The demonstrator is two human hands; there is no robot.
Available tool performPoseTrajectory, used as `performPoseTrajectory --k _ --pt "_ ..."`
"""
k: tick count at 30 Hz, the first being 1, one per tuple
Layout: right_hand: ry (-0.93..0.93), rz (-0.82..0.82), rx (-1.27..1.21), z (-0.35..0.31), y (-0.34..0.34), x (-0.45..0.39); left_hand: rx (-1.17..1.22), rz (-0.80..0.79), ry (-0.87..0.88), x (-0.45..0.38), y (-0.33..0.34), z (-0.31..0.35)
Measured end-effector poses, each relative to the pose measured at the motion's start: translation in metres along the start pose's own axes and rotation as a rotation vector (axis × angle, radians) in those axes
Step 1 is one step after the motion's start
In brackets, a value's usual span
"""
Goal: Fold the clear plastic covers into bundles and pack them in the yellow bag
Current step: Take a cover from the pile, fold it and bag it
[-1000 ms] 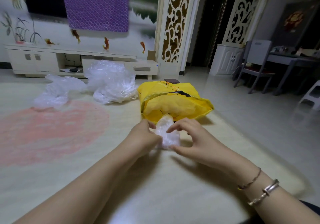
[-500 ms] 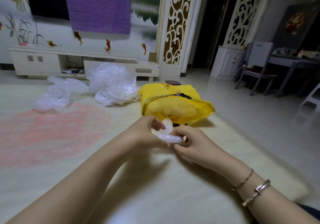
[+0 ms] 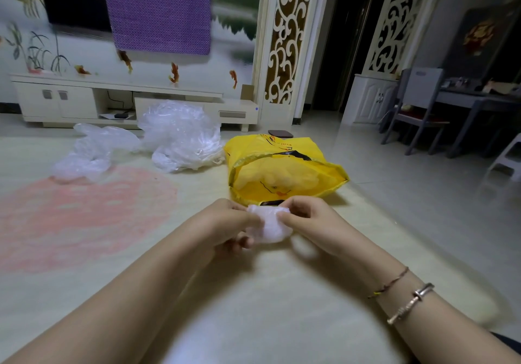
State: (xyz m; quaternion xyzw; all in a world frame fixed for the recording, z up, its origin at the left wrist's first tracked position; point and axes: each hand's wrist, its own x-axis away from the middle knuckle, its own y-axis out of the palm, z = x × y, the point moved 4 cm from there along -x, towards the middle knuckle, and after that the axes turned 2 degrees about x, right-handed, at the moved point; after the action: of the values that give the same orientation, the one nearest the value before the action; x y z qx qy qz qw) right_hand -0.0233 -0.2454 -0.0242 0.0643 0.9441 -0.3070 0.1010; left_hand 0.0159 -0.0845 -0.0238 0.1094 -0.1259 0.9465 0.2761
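A small bundle of clear plastic cover (image 3: 269, 227) is held between both hands just above the mat. My left hand (image 3: 225, 225) grips its left side with curled fingers, and my right hand (image 3: 310, 220) pinches its right side. Just beyond them lies the yellow bag (image 3: 284, 172), its mouth open toward me, with pale bundles dimly visible inside. Two heaps of loose clear plastic lie further back: a big one (image 3: 180, 135) and a flatter one (image 3: 90, 152) to its left.
I work over a cream mat with a pink patch (image 3: 84, 217) at the left. A low white TV cabinet (image 3: 112, 101) stands behind the heaps. A small dark object (image 3: 280, 133) lies behind the bag. Chairs and a table (image 3: 451, 110) stand at the right on tiled floor.
The plastic has been rolled into a tighter, rounder bundle. Both hands have shifted their grip on it and stay in front of the bag's mouth.
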Motion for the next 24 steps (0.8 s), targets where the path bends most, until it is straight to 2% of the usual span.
performPoseTrajectory --k 9,14,17,20,22,24 --pt "0.029 -0.011 0.142 0.001 0.013 -0.008 0.119 0.049 -0.071 -0.009 -0.003 -0.009" --pt "-0.025 -0.112 0.074 -0.008 0.013 -0.003 -0.032 0.107 -0.019 -0.009 -0.005 -0.007" --pt "-0.032 -0.141 0.132 -0.011 0.012 -0.001 -0.182 0.275 0.165 -0.014 -0.017 -0.002" --pt "-0.035 -0.059 0.146 -0.008 0.005 -0.002 -0.311 0.448 0.395 -0.015 -0.026 0.006" --pt "-0.025 0.060 0.097 -0.003 -0.004 -0.005 -0.350 0.467 0.464 -0.014 -0.026 0.008" --pt "-0.028 0.167 0.055 -0.002 -0.011 -0.008 -0.386 0.412 0.477 -0.017 -0.024 0.006"
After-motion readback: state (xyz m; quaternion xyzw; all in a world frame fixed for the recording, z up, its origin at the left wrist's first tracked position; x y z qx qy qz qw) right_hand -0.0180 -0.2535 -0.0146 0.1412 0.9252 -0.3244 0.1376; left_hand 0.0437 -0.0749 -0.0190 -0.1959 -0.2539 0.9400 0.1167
